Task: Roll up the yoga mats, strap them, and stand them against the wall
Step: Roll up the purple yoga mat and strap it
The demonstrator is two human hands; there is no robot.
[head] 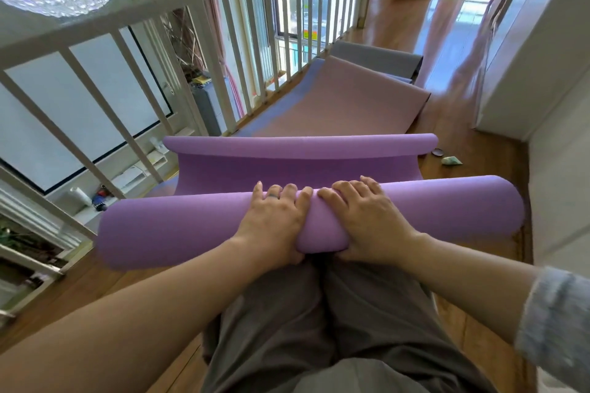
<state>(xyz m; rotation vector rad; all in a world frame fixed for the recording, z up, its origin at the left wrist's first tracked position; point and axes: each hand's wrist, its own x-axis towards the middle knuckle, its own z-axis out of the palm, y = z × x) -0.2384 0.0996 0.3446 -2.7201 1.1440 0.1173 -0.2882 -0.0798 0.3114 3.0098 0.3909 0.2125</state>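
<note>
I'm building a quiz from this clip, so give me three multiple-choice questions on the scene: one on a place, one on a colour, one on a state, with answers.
1. Where is the pink mat? A) flat on the floor beyond the purple mat, by the railing B) on the person's lap C) standing against a wall
2. What colour is the mat being rolled? A) green B) purple C) black
3. What state is that mat in? A) fully flat B) rolled and strapped C) partly rolled, unstrapped
Answers: 1 A, it lies past the purple one, along the railing; 2 B, the left hand and right hand grip a purple roll; 3 C, a stretch lies unrolled ahead, no strap visible.
</note>
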